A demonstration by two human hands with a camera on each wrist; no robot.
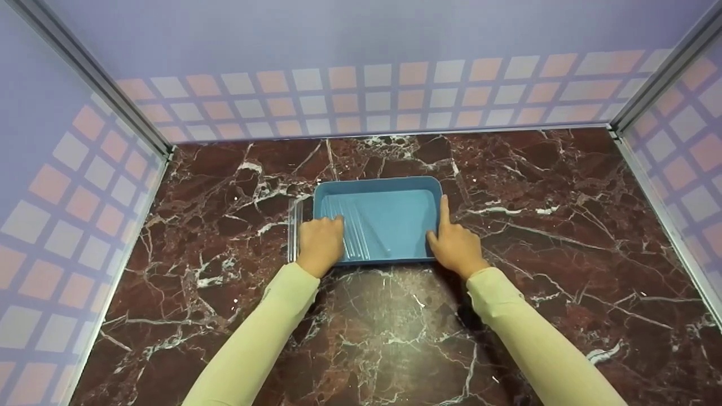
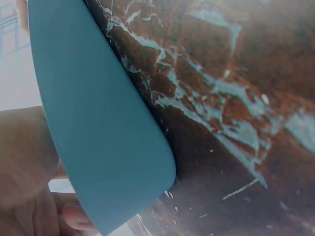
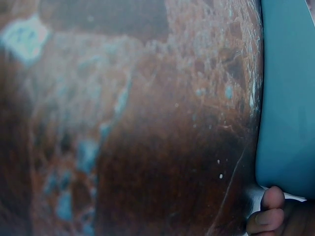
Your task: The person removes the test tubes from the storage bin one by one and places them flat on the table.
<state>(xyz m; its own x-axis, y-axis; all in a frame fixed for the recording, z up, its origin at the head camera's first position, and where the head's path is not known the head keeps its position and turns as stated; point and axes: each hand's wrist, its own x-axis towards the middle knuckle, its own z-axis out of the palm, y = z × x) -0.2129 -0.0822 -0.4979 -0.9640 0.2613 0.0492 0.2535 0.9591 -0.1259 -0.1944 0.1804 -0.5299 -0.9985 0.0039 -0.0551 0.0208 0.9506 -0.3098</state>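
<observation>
A shallow blue rectangular tray sits on the dark red marbled table. My left hand grips its left wall near the front corner, knuckles up. My right hand holds the right wall, thumb inside and index finger stretched along the outer side. Several clear plastic straw-like tubes lie slanted in the tray's left part. More clear tubes are on the table just left of it, partly behind the left hand. In the right wrist view, curled fingertips show at the tray's corner.
A lilac panel with pink and white squares stands along the table's back edge. Similar panels close off the left side and right side, joined by grey metal corner posts.
</observation>
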